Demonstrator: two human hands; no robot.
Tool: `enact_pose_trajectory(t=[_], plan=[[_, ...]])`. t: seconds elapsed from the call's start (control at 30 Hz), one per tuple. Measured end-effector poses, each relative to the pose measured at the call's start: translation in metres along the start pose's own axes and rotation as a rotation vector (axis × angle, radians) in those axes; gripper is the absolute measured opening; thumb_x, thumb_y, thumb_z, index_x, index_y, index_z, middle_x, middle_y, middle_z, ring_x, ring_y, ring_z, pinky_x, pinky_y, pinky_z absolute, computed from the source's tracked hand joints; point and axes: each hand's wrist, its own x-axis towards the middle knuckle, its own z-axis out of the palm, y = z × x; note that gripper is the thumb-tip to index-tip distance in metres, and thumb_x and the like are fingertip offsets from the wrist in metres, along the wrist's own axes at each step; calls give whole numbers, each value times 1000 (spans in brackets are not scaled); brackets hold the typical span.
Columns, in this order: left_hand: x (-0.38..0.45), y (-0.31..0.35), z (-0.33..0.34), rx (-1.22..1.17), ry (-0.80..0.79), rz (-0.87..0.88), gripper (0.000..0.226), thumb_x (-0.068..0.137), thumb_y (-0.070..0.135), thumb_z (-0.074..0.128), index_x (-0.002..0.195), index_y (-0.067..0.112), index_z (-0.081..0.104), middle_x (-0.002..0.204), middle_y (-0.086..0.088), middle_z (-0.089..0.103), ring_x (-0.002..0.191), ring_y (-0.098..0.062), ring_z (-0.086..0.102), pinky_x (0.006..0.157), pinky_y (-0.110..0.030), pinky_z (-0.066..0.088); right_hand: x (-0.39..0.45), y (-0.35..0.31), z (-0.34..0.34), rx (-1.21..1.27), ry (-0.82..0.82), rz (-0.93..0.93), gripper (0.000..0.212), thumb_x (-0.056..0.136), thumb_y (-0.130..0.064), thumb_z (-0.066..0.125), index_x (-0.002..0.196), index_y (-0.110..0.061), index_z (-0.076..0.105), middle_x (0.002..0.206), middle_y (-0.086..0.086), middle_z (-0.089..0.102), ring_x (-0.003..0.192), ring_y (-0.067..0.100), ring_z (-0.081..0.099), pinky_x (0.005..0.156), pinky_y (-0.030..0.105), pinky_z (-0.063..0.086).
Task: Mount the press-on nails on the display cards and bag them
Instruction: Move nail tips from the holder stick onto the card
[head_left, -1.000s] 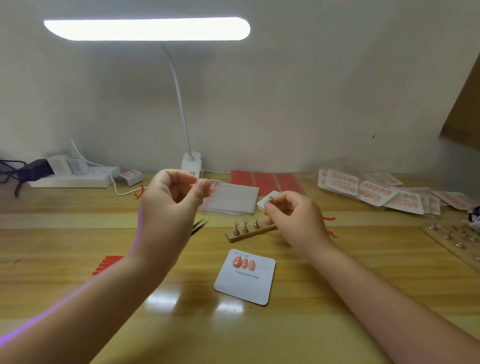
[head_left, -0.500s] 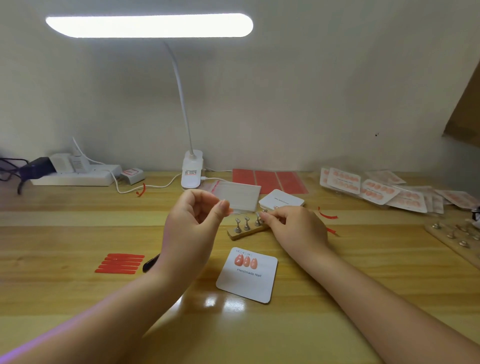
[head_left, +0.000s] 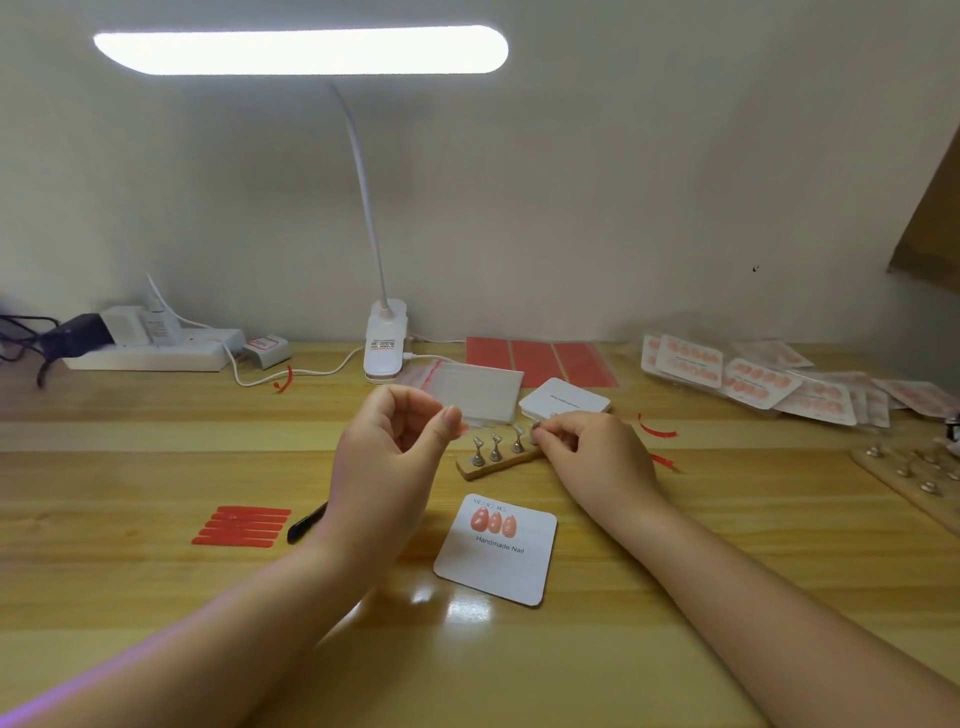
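Observation:
A white display card (head_left: 496, 564) printed "Handmade Nail" lies on the table in front of me, with three pink nails (head_left: 493, 521) in a row at its top. Just beyond it stands a small wooden stand (head_left: 488, 466) with metal pegs. My right hand (head_left: 592, 457) pinches a small nail (head_left: 535, 427) at the stand's rightmost peg. My left hand (head_left: 389, 457) hovers left of the stand, thumb and forefinger pinching a tiny clear tab (head_left: 461, 429) that is hard to make out.
Behind the stand lie clear bags (head_left: 480, 389), blank cards (head_left: 565, 401) and red adhesive sheets (head_left: 540, 357). Bagged cards (head_left: 753, 384) are piled at the right, above a second peg board (head_left: 914, 475). Red strips (head_left: 241, 526), a black tool (head_left: 306, 522), a lamp base (head_left: 384, 345) and a power strip (head_left: 150, 349) are to the left.
Both hands have come down from chest height toward the table. My right hand has reached the stand's rightmost peg, and my left hand has settled just left of the stand.

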Motion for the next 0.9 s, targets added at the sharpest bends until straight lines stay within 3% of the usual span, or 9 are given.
enact_pose_trajectory(t=[0.1, 0.23, 0.33, 0.4, 0.5, 0.57, 0.63, 0.77, 0.9], plan=[[0, -1, 0, 4, -1, -3, 13, 82, 29, 68, 87, 22, 59, 81, 7, 73, 74, -4, 67, 68, -15, 51, -1, -3, 0, -98, -32, -4, 17, 92, -32, 62, 99, -26, 76, 85, -10, 73, 81, 12, 63, 66, 31, 53], [2, 0, -1, 11, 5, 9, 13, 82, 28, 69, 87, 21, 60, 80, 7, 73, 75, -5, 68, 68, -15, 51, -9, -11, -6, -135, 57, -72, 17, 89, -30, 60, 87, -21, 75, 57, -13, 53, 59, 11, 55, 53, 26, 46], [4, 1, -4, 30, 13, 39, 16, 79, 30, 71, 86, 21, 59, 80, 6, 73, 77, -9, 70, 69, -22, 54, -14, -25, -13, 86, 129, -120, 19, 85, -26, 66, 69, -16, 68, 51, -9, 51, 52, 8, 50, 50, 29, 43], [5, 4, -6, 64, 15, 96, 18, 77, 32, 71, 85, 22, 58, 78, 7, 71, 76, -12, 70, 71, -29, 55, -19, -44, -17, 386, 0, -106, 18, 85, -27, 70, 70, -16, 71, 55, 0, 60, 54, 7, 54, 54, 31, 47], [5, 7, -8, 159, 47, 198, 17, 76, 37, 70, 83, 28, 58, 76, 12, 67, 71, -10, 65, 66, -35, 56, -26, -64, -19, 686, -212, -68, 13, 83, -31, 75, 79, -18, 75, 65, 2, 68, 61, 5, 62, 58, 19, 50], [5, 8, -9, 195, 59, 245, 15, 78, 33, 71, 83, 29, 58, 77, 11, 65, 70, -10, 63, 65, -39, 56, -27, -67, -20, 726, -244, -40, 15, 81, -33, 77, 82, -18, 76, 71, 7, 70, 64, 8, 64, 60, 18, 50], [5, 8, -8, 198, 52, 271, 15, 79, 29, 72, 85, 28, 59, 77, 10, 65, 71, -11, 63, 66, -38, 56, -27, -67, -23, 730, -249, -4, 18, 79, -33, 78, 83, -16, 75, 66, -2, 68, 59, 1, 60, 55, 12, 46], [2, 10, -7, 223, 32, 352, 15, 79, 27, 71, 88, 22, 59, 76, 8, 64, 72, -10, 63, 66, -27, 53, -26, -66, -25, 735, -315, 34, 25, 80, -30, 76, 89, -7, 73, 53, -15, 60, 44, -5, 51, 46, 6, 38], [3, 11, -8, 306, 33, 453, 16, 81, 22, 71, 90, 17, 59, 79, 7, 64, 75, -8, 62, 66, -18, 50, -23, -68, -28, 756, -379, 80, 17, 83, -24, 75, 88, -8, 72, 48, -13, 55, 41, -1, 46, 44, 13, 36]])
